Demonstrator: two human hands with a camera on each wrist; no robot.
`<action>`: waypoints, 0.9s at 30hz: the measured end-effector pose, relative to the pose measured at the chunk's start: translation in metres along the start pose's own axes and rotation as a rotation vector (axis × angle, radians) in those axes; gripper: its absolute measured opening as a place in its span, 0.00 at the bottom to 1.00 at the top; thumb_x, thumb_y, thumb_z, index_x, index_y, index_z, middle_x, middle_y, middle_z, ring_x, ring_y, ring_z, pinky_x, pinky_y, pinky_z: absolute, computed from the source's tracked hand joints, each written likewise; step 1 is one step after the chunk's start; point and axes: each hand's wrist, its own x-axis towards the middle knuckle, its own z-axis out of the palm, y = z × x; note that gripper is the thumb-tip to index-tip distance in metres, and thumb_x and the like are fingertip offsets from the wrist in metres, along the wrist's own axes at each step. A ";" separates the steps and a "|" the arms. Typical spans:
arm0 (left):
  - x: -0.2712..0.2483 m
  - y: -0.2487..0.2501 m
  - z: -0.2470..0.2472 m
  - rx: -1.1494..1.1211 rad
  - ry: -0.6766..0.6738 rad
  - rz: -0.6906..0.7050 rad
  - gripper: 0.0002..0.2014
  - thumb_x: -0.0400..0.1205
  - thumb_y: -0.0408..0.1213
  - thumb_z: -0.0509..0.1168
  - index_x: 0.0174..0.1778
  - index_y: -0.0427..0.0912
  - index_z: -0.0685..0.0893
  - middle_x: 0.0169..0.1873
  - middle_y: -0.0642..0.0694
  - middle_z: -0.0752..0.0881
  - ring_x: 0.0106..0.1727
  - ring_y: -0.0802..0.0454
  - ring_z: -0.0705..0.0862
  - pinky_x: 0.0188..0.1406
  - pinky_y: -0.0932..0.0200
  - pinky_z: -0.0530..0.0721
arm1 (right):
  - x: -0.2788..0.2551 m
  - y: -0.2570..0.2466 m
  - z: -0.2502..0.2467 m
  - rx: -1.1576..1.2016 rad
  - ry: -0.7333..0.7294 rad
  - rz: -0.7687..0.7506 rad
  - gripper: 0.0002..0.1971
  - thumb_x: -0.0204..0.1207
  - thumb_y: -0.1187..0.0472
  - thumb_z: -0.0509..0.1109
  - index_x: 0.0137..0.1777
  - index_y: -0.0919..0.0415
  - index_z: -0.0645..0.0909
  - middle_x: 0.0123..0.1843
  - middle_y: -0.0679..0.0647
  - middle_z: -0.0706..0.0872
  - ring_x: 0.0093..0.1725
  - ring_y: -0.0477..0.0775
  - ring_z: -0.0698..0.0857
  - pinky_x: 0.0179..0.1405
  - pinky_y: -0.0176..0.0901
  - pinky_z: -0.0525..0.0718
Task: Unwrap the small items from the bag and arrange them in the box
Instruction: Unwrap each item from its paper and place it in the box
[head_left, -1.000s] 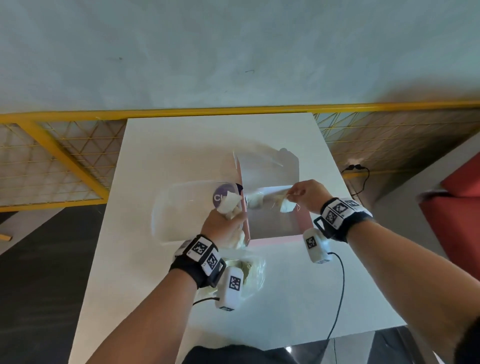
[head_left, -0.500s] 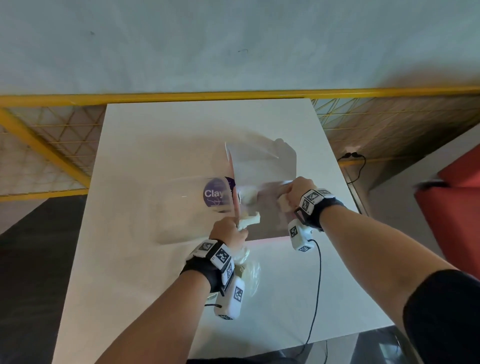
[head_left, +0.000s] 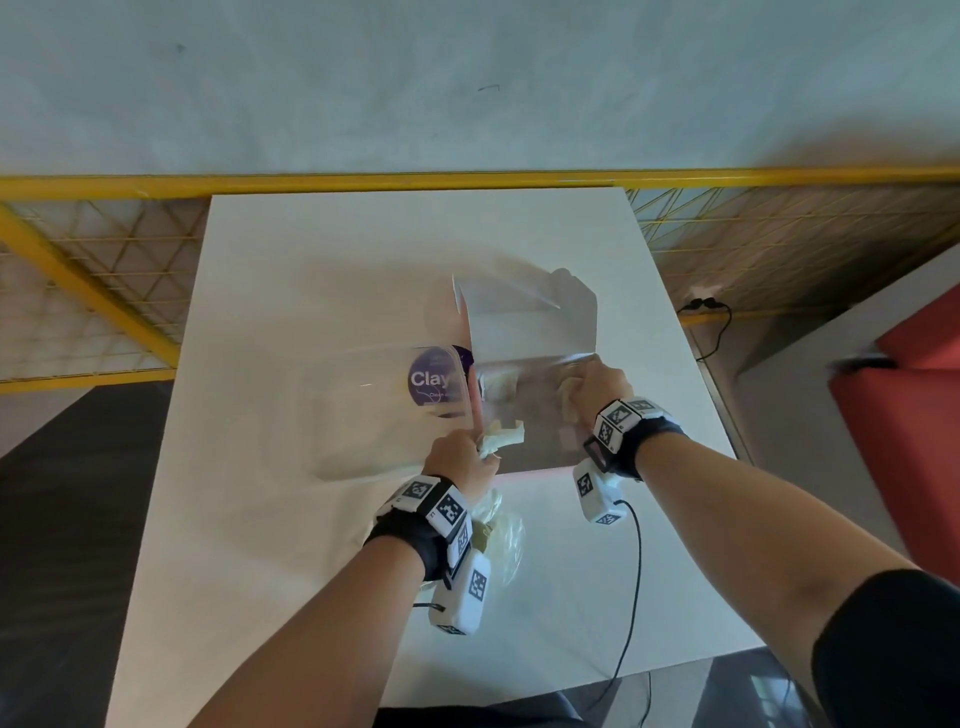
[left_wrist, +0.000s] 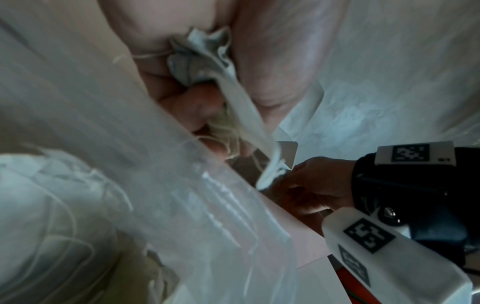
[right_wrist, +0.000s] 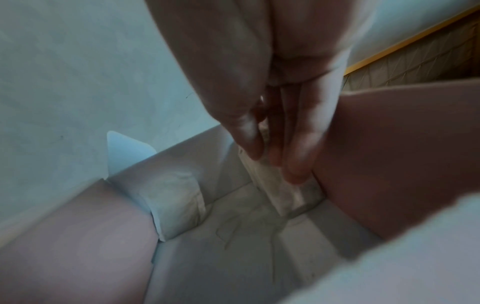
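Right hand reached into box, fingers pinching a pale item low against the wall beside it. Left hand clutched crumpled wrapper above bag. Risk: item tipping if released early.

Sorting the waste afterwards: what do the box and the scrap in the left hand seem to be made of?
Box: looks like thin matte paperboard, pink outside, grey inside, with folded flaps. Scrap in the left hand: probably tissue paper or thin cloth; off-white, crumpled, softly creased.
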 end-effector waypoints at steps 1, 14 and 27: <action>0.000 0.000 0.000 0.003 0.000 0.005 0.13 0.80 0.40 0.65 0.59 0.41 0.85 0.52 0.41 0.89 0.55 0.41 0.85 0.54 0.55 0.81 | 0.000 0.001 0.004 0.003 -0.012 -0.010 0.16 0.77 0.59 0.59 0.62 0.65 0.73 0.55 0.63 0.85 0.53 0.66 0.84 0.46 0.47 0.79; -0.002 0.000 -0.001 -0.022 0.006 0.026 0.16 0.80 0.40 0.65 0.63 0.43 0.84 0.52 0.41 0.88 0.55 0.42 0.85 0.55 0.55 0.83 | 0.002 0.009 0.024 0.021 0.000 -0.198 0.12 0.75 0.65 0.62 0.58 0.63 0.78 0.61 0.59 0.75 0.55 0.59 0.78 0.55 0.44 0.75; -0.001 0.001 -0.002 -0.023 0.004 0.025 0.15 0.80 0.40 0.66 0.61 0.42 0.85 0.52 0.40 0.89 0.55 0.41 0.85 0.56 0.54 0.82 | 0.011 0.004 0.046 0.092 -0.385 -0.219 0.17 0.78 0.63 0.60 0.36 0.39 0.65 0.41 0.38 0.70 0.40 0.39 0.71 0.39 0.25 0.66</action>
